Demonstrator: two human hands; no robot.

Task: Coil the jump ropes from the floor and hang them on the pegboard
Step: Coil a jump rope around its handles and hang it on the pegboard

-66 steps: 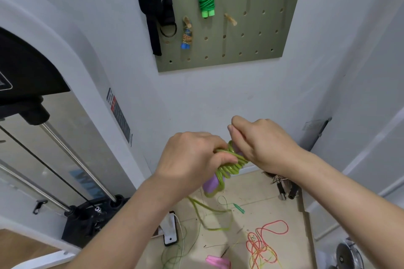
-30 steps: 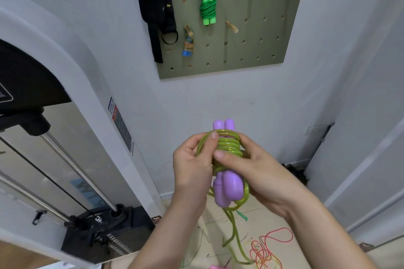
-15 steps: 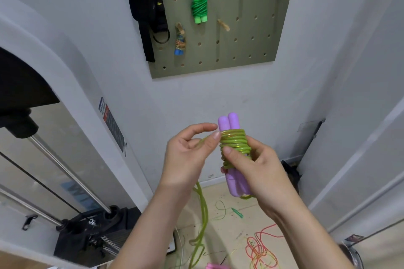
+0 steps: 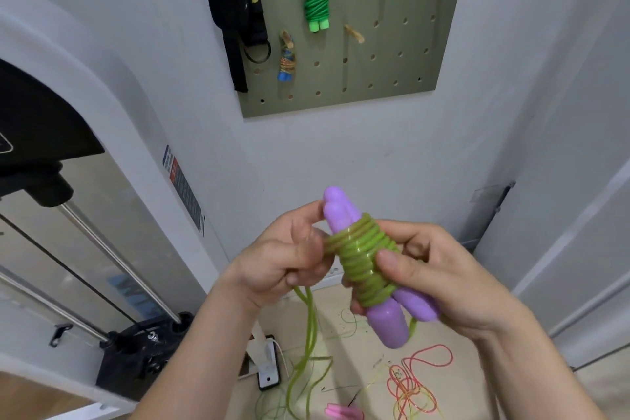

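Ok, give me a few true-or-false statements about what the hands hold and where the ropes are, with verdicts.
1. The right hand grips two purple handles with yellow-green cord wound round them. True.
2. The left hand holds nothing. False: it grips the loose length of the cord, which trails down to the floor.
3. No rope hangs on the pegboard. False: a coiled green jump rope hangs from a peg there.
4. A red rope lies uncoiled on the floor. True.
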